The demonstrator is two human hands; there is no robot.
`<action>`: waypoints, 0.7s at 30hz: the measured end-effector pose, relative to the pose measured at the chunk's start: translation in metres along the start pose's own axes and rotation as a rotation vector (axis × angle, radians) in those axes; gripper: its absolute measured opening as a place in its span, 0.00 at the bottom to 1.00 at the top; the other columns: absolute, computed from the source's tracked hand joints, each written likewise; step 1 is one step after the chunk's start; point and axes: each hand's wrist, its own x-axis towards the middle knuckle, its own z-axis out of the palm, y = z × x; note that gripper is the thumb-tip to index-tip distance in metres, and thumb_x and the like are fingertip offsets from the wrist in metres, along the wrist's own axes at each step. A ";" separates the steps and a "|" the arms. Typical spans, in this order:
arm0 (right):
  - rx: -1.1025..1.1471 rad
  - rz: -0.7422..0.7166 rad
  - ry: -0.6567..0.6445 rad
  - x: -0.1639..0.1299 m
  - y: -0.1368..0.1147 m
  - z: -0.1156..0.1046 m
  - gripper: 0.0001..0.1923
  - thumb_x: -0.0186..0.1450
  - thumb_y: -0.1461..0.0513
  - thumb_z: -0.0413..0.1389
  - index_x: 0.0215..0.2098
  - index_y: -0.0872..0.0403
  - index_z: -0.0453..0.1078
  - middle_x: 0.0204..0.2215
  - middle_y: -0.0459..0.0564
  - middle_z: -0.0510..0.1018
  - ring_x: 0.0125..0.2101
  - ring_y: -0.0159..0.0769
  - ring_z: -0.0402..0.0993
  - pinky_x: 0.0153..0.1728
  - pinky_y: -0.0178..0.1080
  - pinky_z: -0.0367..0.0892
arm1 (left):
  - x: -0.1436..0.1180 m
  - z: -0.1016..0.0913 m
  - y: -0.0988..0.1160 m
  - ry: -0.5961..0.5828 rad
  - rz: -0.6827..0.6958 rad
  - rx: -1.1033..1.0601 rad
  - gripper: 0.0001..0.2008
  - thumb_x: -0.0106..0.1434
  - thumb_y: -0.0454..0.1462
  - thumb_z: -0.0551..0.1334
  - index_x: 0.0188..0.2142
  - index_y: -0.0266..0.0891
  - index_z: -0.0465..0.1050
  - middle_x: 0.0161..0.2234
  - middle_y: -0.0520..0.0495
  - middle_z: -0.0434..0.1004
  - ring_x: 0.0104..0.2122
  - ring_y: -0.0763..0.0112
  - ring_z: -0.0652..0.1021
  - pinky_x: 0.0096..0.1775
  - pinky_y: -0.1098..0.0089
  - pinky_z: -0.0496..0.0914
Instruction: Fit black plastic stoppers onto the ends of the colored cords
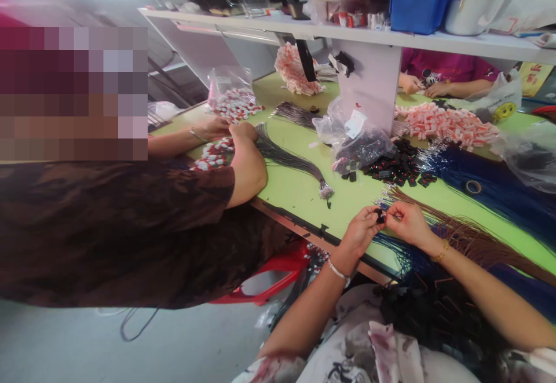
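Lower right of centre: a small black connector [380, 216] is pinched between the two hands, just over the near edge of the green table [299, 189]. The left hand [360, 232] is closed on it from the left, fingertips curled round the piece, a pale bracelet seen at the wrist. The right hand [406, 221] is closed on the connector's other side, thumb and forefinger pressed together at it; whether a wire is also nipped there cannot be told. A gold bracelet is worn on that wrist.

Just beyond the right hand, a sheaf of brown wires [473, 238] is fanned out toward the lower right, with blue wires [490, 183] laid above it and running off the right edge. A heap of loose black connectors [397, 166] is spread at the centre right, beside a clear plastic bag [360, 142]. Further back, a pile of red-and-white parts [447, 125] is seen.

To the left of centre, a co-worker's hands [230, 131] are busied over a bundle of grey wires [291, 160] that stretches toward the middle of the table. At the upper right, another person's hands [423, 86] are rested on the far side. A blue bin [419, 0] is stood on the shelf at the top.
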 end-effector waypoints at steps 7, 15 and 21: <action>0.038 -0.065 -0.033 0.001 0.002 0.005 0.07 0.57 0.64 0.53 0.21 0.55 0.65 0.15 0.41 0.65 0.18 0.27 0.55 0.21 0.31 0.50 | 0.001 0.002 -0.004 0.039 0.008 0.018 0.16 0.46 0.34 0.72 0.34 0.35 0.70 0.26 0.52 0.72 0.28 0.75 0.74 0.35 0.71 0.70; 0.052 -0.078 -0.114 -0.002 0.007 0.005 0.07 0.58 0.65 0.52 0.22 0.55 0.65 0.17 0.41 0.66 0.19 0.27 0.57 0.21 0.31 0.49 | -0.001 0.002 -0.003 0.064 0.013 0.069 0.16 0.46 0.35 0.72 0.33 0.35 0.70 0.26 0.51 0.72 0.27 0.76 0.73 0.35 0.71 0.70; 0.030 -0.088 -0.174 0.013 0.018 -0.012 0.09 0.63 0.63 0.49 0.27 0.55 0.69 0.22 0.44 0.72 0.22 0.29 0.63 0.24 0.31 0.53 | 0.000 0.006 -0.004 0.075 0.005 0.110 0.14 0.48 0.36 0.71 0.33 0.35 0.70 0.28 0.49 0.73 0.28 0.75 0.75 0.36 0.70 0.70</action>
